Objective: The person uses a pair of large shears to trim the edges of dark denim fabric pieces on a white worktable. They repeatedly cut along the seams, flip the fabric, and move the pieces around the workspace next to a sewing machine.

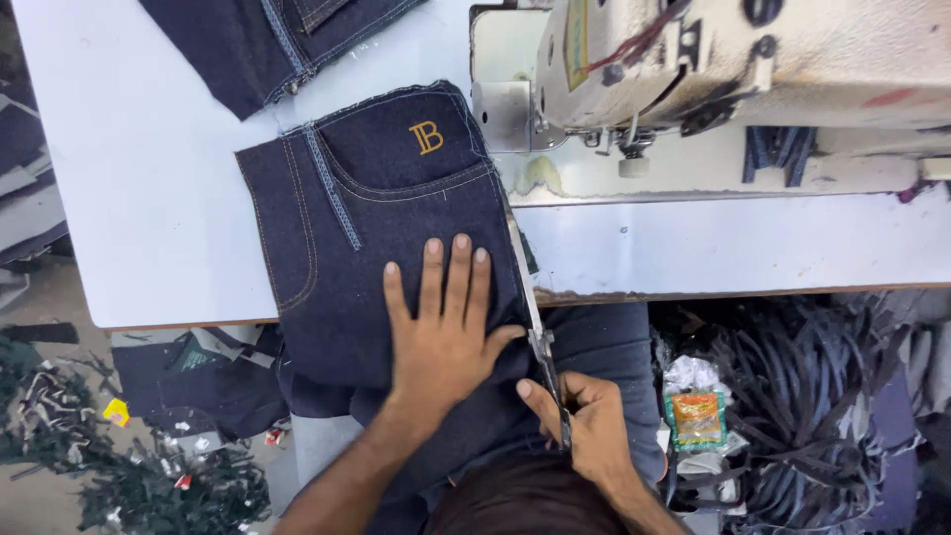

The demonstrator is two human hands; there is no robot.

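A dark blue denim panel (376, 198) with orange stitching, a pocket and a small embroidered emblem lies on the white table (149, 178), hanging over its front edge. My left hand (443, 322) presses flat on the denim with fingers spread. My right hand (584, 421) grips a pair of scissors (530, 307), whose blades run along the right edge of the denim.
A cream sewing machine (713, 59) stands at the back right of the table. Another denim piece (258, 40) lies at the back. Dark fabric strips (812, 396) pile up on the right, scraps (129, 466) litter the floor on the left, and a small plastic packet (695, 416) sits beside my right hand.
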